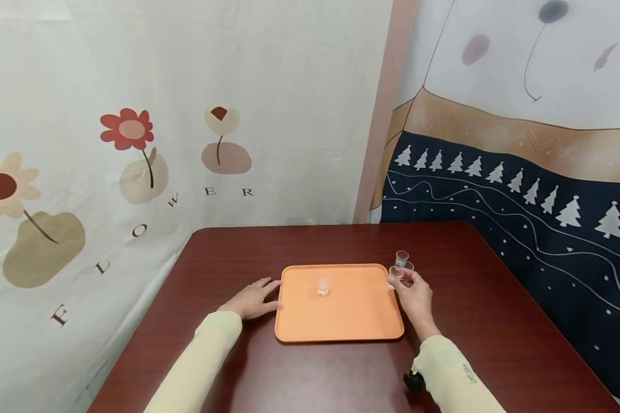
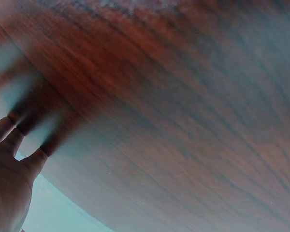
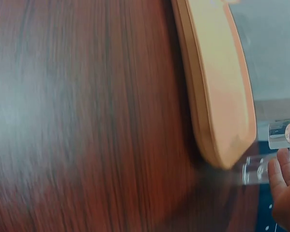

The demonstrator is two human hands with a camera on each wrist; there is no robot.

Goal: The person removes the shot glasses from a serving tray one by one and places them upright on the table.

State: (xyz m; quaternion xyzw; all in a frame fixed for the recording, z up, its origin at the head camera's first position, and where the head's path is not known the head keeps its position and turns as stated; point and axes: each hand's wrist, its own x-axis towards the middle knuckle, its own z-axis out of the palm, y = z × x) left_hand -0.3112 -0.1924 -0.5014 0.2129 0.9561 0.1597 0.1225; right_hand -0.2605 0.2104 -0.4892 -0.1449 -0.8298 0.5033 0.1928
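I have the right hand (image 1: pixel 414 297) at the tray's far right corner, its fingers pinching a small clear glass (image 1: pixel 394 274). That glass overlaps the rim of the orange tray (image 1: pixel 361 315) in my head view, and I cannot tell whether it hangs above the rim or just outside it. Right behind it I see a second glass (image 1: pixel 402 256) upright on the worktop (image 1: pixel 341 373), with a third glass (image 1: pixel 410 266) close beside it, partly hidden by my grip. A fourth glass (image 1: pixel 323 285) stands upright on the tray, left of its middle and well apart from the others.

My left hand (image 1: pixel 252 298) is released: its fingers are spread on the worktop, the tips at the tray's left edge, holding nothing. The left wrist view gives me only the fingers and wood grain. In the right wrist view I get two glasses by the fingers near the tray corner.

Both arms wear pale sleeves (image 1: pixel 196 355), and a black piece (image 1: pixel 413 381) sits under the right cuff. Beyond the worktop I see a white cloth (image 1: pixel 299 115) printed with flowers.
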